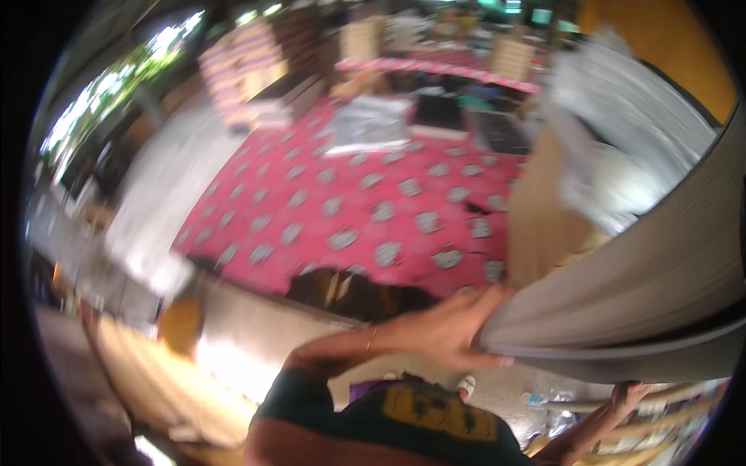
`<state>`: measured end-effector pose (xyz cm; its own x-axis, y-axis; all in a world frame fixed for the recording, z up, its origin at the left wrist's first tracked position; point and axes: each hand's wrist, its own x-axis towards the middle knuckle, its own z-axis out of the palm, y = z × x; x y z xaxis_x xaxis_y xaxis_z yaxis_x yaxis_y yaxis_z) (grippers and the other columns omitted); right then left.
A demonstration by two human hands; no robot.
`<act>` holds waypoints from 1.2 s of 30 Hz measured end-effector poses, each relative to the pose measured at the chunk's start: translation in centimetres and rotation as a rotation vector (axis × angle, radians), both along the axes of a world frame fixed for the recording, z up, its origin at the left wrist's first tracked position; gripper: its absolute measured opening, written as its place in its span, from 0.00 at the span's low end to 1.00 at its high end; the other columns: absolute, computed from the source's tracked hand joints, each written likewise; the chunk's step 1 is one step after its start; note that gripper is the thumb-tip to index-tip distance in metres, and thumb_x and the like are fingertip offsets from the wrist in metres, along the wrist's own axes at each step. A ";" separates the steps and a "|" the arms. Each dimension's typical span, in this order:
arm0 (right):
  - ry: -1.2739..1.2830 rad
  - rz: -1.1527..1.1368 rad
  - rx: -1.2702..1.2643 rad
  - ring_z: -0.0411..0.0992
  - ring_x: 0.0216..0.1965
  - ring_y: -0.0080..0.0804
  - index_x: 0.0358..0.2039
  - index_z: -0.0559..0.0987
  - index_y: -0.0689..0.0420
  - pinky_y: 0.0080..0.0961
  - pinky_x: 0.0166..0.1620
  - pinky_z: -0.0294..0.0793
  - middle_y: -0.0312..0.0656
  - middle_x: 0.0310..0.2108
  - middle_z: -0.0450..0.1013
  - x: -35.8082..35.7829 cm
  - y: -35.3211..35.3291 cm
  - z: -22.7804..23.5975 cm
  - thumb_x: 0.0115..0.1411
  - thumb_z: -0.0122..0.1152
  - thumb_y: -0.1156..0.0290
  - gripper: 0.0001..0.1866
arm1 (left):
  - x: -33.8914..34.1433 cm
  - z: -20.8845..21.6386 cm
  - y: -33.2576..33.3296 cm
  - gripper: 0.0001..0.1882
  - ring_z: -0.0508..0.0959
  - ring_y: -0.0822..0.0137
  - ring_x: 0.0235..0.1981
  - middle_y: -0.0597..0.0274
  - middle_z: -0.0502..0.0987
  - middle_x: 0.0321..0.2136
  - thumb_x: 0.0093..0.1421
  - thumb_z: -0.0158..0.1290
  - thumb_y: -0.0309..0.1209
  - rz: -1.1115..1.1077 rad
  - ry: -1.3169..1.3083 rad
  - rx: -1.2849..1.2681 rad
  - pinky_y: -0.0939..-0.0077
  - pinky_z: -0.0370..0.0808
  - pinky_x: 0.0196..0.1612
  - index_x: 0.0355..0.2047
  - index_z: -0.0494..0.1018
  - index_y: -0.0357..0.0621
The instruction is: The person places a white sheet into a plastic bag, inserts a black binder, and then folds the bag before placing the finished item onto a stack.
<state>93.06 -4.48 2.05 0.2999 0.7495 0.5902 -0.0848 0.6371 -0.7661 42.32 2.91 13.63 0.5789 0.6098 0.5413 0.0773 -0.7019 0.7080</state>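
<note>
On my right, a stack of large grey-brown sheets (pixel 622 287) bows in a broad curve, and a dark gap shows between its layers near the lower edge. My left hand (pixel 458 325) reaches across my body and is closed on the near left corner of the sheets. My right hand (pixel 628 396) grips their lower edge from beneath, its fingers partly hidden by the sheets. Beyond my hands lies a table covered with a red patterned cloth (pixel 311 210), its front edge torn and dark. The picture is smeared by motion.
Clear plastic-wrapped material (pixel 622 132) stands at the right, beside a brown board (pixel 540 210). A silvery plastic packet (pixel 369 124) and a black flat block (pixel 439 116) lie at the table's far side. Tall stacks (pixel 245 70) rise at the back left, near a white surface (pixel 171 179).
</note>
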 end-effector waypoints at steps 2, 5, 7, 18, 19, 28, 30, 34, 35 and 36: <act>-0.104 0.134 0.017 0.60 0.58 0.38 0.63 0.58 0.51 0.40 0.61 0.56 0.40 0.59 0.61 -4.7 5.8 2.5 0.52 0.69 0.56 0.42 | -3.5 1.0 1.3 0.37 0.74 0.44 0.42 0.37 0.71 0.39 0.51 0.63 0.37 0.062 -0.054 -0.118 0.56 0.70 0.43 0.52 0.55 0.32; -0.087 0.157 -0.095 0.62 0.54 0.34 0.61 0.58 0.57 0.34 0.56 0.62 0.42 0.55 0.63 -13.5 11.8 5.0 0.47 0.74 0.61 0.45 | -6.9 -1.6 2.0 0.35 0.74 0.51 0.40 0.41 0.71 0.37 0.50 0.63 0.32 0.170 -0.182 -0.141 0.62 0.69 0.41 0.52 0.56 0.34; -0.090 0.204 -0.148 0.63 0.53 0.33 0.60 0.59 0.59 0.34 0.56 0.62 0.42 0.54 0.63 -21.0 14.2 3.8 0.47 0.74 0.63 0.44 | -13.0 -3.0 2.1 0.35 0.74 0.56 0.39 0.45 0.71 0.37 0.49 0.64 0.30 0.228 -0.199 -0.193 0.64 0.70 0.41 0.53 0.57 0.36; -0.316 0.661 -0.284 0.70 0.43 0.29 0.45 0.70 0.65 0.27 0.48 0.68 0.40 0.41 0.71 -45.2 23.7 0.5 0.46 0.73 0.73 0.28 | -27.8 -12.1 5.0 0.34 0.72 0.63 0.50 0.57 0.72 0.48 0.49 0.62 0.21 0.534 -0.261 -0.663 0.67 0.72 0.51 0.56 0.61 0.37; -0.335 0.661 -0.297 0.70 0.44 0.29 0.45 0.70 0.65 0.27 0.48 0.69 0.40 0.41 0.71 -46.2 24.3 0.1 0.46 0.73 0.74 0.27 | -28.6 -12.4 5.5 0.33 0.72 0.63 0.50 0.57 0.73 0.47 0.49 0.63 0.21 0.534 -0.276 -0.705 0.67 0.72 0.51 0.56 0.62 0.37; -0.298 0.703 -0.426 0.69 0.46 0.29 0.50 0.67 0.63 0.26 0.48 0.70 0.41 0.44 0.70 -53.8 27.0 -7.0 0.46 0.72 0.78 0.31 | -38.0 -18.8 10.8 0.30 0.75 0.64 0.45 0.57 0.74 0.44 0.49 0.60 0.18 0.515 -0.167 -0.731 0.69 0.73 0.49 0.53 0.64 0.38; -0.219 0.683 -0.487 0.67 0.50 0.31 0.53 0.64 0.63 0.27 0.51 0.68 0.42 0.47 0.68 -54.9 26.4 -7.3 0.47 0.71 0.78 0.34 | -38.0 -18.7 11.5 0.28 0.75 0.67 0.42 0.59 0.74 0.41 0.48 0.56 0.15 0.521 -0.201 -0.736 0.72 0.74 0.45 0.51 0.65 0.36; -0.190 0.664 -0.606 0.57 0.60 0.36 0.61 0.56 0.63 0.32 0.61 0.56 0.47 0.57 0.60 -55.6 25.9 -6.1 0.52 0.68 0.74 0.40 | -37.1 -16.9 13.5 0.28 0.75 0.68 0.36 0.60 0.73 0.36 0.45 0.53 0.12 0.583 -0.569 -0.893 0.75 0.74 0.40 0.50 0.65 0.37; -0.177 0.650 -0.618 0.54 0.62 0.36 0.63 0.54 0.63 0.33 0.63 0.52 0.48 0.60 0.58 -55.7 25.5 -5.6 0.54 0.66 0.72 0.40 | -37.1 -17.4 13.8 0.29 0.75 0.69 0.35 0.60 0.73 0.35 0.45 0.52 0.12 0.558 -0.655 -0.862 0.76 0.74 0.38 0.50 0.65 0.36; -0.132 0.661 -0.628 0.50 0.65 0.37 0.64 0.52 0.63 0.33 0.65 0.48 0.49 0.63 0.53 -55.3 25.6 -5.0 0.57 0.62 0.68 0.40 | -37.1 -17.7 14.3 0.29 0.74 0.69 0.34 0.60 0.73 0.34 0.44 0.51 0.11 0.533 -0.738 -0.825 0.77 0.74 0.37 0.50 0.65 0.36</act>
